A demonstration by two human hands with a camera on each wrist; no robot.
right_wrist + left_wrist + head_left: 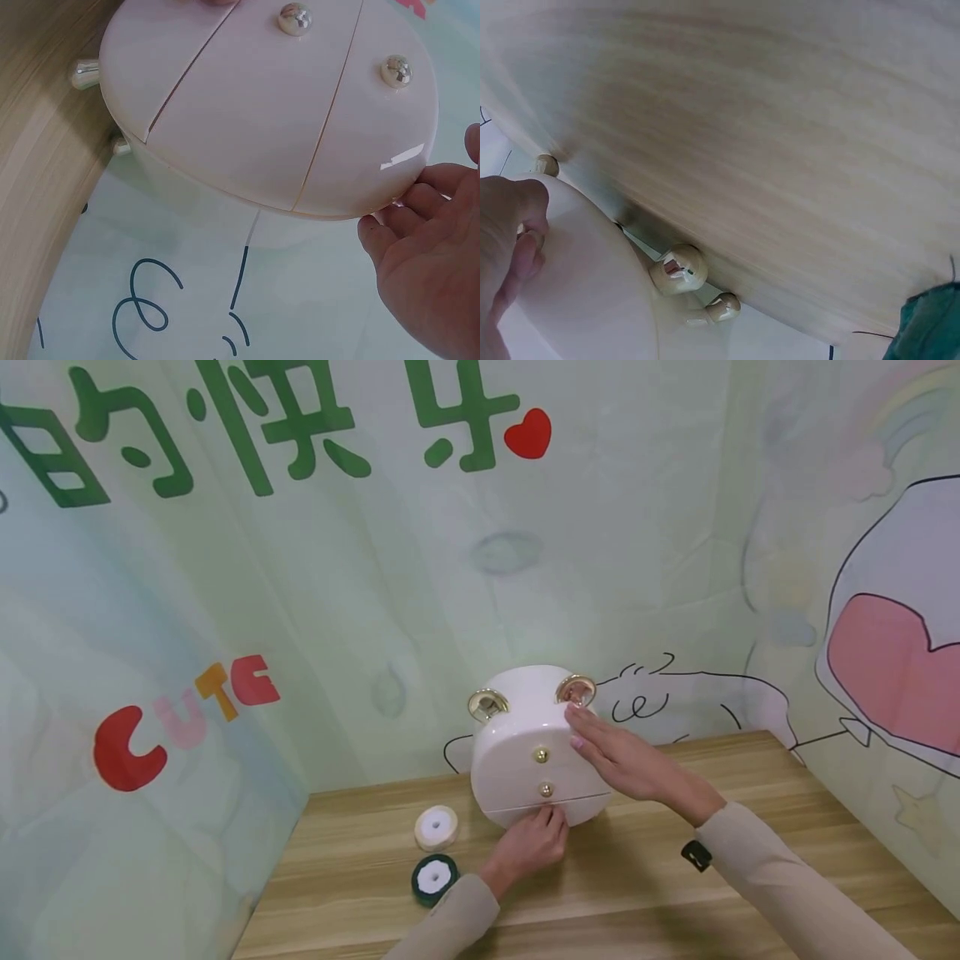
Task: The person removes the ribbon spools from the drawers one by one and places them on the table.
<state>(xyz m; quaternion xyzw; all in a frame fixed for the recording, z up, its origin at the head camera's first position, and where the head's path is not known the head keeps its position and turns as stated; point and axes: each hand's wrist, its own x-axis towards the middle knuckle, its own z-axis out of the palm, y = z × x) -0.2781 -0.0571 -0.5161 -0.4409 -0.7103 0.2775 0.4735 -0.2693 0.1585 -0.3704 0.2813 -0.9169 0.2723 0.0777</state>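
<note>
A glossy white rounded drawer box [510, 760] with gold ring ears stands on the wooden table near the back wall. Its front carries gold knobs [295, 19] and seams between drawers. Low on the front, my left hand [532, 843] pinches the bottom drawer's knob [520, 229], mostly covered by the fingers. The lowest seam shows as a thin dark line, slightly wider at one end. My right hand [630, 760] rests fingertips and thumb against the box's upper right edge, below the right ear [576, 690], fingers extended. Gold feet [679, 268] support the box.
Left of the box lie a cream ribbon spool [436, 815] and, nearer me, a dark green ribbon spool [434, 865]. A printed cloth backdrop [600, 568] rises behind the wooden table [352, 860] and along both sides. A black clip-like piece [697, 855] is by the right sleeve.
</note>
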